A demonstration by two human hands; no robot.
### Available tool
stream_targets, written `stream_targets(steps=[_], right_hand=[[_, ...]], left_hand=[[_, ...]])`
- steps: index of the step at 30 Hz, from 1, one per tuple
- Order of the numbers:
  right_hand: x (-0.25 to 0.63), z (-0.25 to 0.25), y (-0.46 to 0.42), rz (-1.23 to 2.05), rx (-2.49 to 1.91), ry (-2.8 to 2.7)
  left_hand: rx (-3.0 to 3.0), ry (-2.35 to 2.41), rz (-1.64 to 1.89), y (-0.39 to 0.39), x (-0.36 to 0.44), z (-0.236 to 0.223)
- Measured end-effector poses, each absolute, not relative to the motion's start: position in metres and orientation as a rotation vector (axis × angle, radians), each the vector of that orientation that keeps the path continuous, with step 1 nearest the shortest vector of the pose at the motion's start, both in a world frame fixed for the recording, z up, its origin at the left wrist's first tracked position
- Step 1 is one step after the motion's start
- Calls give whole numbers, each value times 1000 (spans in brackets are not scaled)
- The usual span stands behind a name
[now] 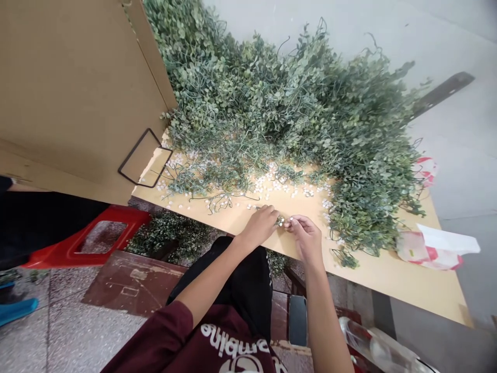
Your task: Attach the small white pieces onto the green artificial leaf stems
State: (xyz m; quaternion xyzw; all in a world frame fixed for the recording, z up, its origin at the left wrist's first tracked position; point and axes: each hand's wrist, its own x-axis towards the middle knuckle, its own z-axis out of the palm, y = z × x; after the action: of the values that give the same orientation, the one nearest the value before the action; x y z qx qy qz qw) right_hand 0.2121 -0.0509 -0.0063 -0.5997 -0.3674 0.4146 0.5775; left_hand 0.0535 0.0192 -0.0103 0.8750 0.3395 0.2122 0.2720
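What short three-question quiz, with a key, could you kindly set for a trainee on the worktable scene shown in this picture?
1. Multiple choice: what colour are the small pieces scattered on the table beside the leafy heap?
A) Red
B) White
C) Black

2. True or false: the left hand and the right hand are close together, with a small leafy sprig at their fingertips.

3. Fill the gap: the dark, flat rectangular object below the table edge shows beside the person's ___ forearm.

Key: 1. B; 2. True; 3. right
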Motion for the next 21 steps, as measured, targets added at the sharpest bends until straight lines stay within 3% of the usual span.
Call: stream_targets(steps=[21], right_hand=[[201,1,-51,1234,-1236,-712]], left_hand=[[2059,652,772,22,35,-7]])
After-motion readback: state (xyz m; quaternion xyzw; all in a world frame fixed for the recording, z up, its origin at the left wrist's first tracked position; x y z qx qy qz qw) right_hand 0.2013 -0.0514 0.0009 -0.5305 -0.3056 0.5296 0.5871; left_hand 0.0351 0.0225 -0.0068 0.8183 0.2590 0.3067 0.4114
